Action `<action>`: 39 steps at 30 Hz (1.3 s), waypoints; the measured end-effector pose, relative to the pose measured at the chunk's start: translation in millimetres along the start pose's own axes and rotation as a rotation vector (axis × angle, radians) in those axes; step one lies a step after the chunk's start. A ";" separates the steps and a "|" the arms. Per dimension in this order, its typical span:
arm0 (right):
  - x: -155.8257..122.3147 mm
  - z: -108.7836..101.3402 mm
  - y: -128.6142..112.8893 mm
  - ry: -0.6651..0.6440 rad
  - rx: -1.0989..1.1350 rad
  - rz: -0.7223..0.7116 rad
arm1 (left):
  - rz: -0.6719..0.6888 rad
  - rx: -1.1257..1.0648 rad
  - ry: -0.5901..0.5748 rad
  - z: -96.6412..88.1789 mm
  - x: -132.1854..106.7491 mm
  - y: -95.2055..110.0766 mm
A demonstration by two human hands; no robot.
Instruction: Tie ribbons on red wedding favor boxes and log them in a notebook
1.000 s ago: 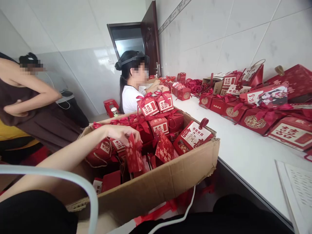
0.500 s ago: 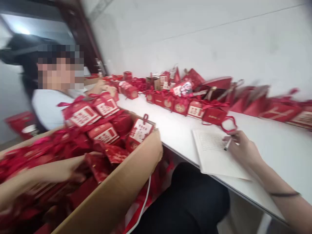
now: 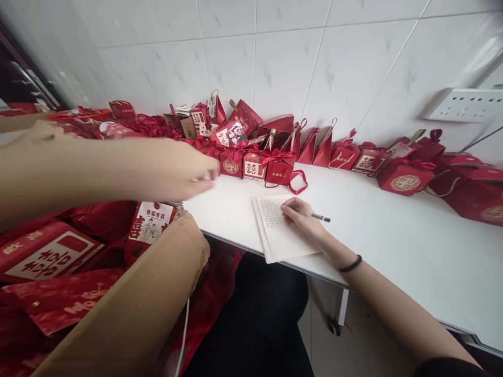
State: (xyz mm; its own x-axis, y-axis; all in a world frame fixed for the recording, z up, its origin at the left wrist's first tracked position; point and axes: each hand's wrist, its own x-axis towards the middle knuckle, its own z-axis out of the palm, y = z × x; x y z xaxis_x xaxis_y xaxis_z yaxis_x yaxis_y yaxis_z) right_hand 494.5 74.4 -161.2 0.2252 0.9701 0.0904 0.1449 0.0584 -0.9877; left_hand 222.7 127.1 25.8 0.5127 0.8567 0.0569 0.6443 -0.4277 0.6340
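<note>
My right hand (image 3: 304, 224) rests on a white notebook (image 3: 277, 230) on the table, closed around a pen (image 3: 320, 217) whose tip points right. My left hand (image 3: 176, 170) reaches out over the table's left end, above the cardboard box (image 3: 137, 309), with fingertips blurred and pressed together; I cannot make out anything in them. The box holds several red gift boxes and a red and white bag (image 3: 149, 222). A row of red gift boxes (image 3: 253, 166) stands on the table beyond the left hand.
More red gift boxes and bags (image 3: 404, 175) line the white tiled wall along the white table (image 3: 393, 241). A white power strip (image 3: 466, 104) hangs on the wall at the right. Another person's arm (image 3: 23, 121) shows at far left. A white cable (image 3: 183, 335) hangs by the box.
The view has swung right, from the box to the table. My left hand left the box and reached over the table's edge. My right hand shifted the pen on the notebook.
</note>
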 end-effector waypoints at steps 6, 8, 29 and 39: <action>-8.6 9.6 1.6 0.031 0.017 0.016 | 0.204 -0.175 -0.038 155.8 116.5 18.6; -10.1 8.8 2.7 0.058 -0.085 0.037 | 0.217 -0.112 -0.026 194.7 137.7 9.4; -9.3 11.2 2.6 0.090 -0.401 -0.028 | 0.311 -0.131 -0.022 251.0 164.3 -19.0; -12.0 11.3 4.0 0.061 -0.444 -0.017 | 0.324 -0.099 -0.006 253.5 164.7 -19.3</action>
State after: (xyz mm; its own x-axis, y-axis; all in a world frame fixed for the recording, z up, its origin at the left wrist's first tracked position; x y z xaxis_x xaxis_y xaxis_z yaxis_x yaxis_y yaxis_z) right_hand 481.4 65.6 -167.7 0.2738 0.9535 0.1263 0.5460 -0.0460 -0.8366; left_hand 438.5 203.4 -172.5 0.6852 0.6791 0.2633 0.3893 -0.6469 0.6557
